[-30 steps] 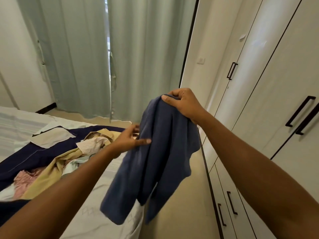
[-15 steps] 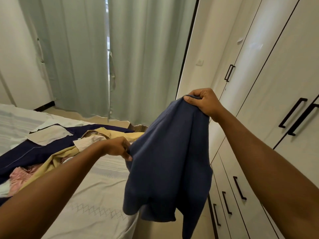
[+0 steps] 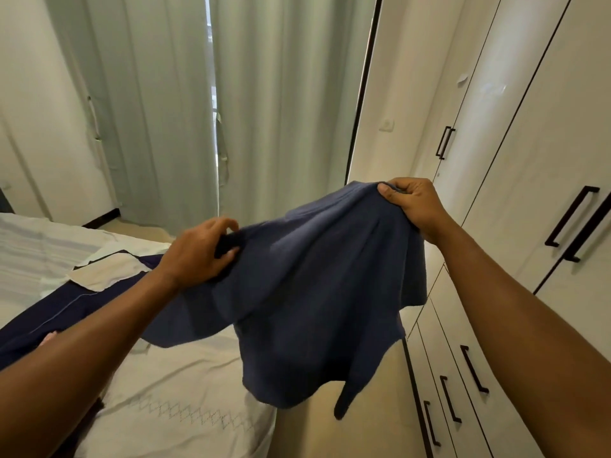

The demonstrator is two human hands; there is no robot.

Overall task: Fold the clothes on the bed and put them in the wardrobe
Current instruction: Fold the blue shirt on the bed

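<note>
Only 1 camera shows the room, worn on the head of the person, and it looks forward and somewhat down along the 2 forearms, so the left hand (image 3: pixel 195 256) and the right hand (image 3: pixel 413 206) are very near to the lens, with the blue garment (image 3: pixel 314 309) held between them. Its wide lens takes in the bed (image 3: pixel 185 391) at the lower left, the wardrobe (image 3: pixel 529 160) bending along the right side, and the curtains (image 3: pixel 281 110) straight ahead, farther off. As this is the 1 view, no part of the scene is shared with another.
</note>
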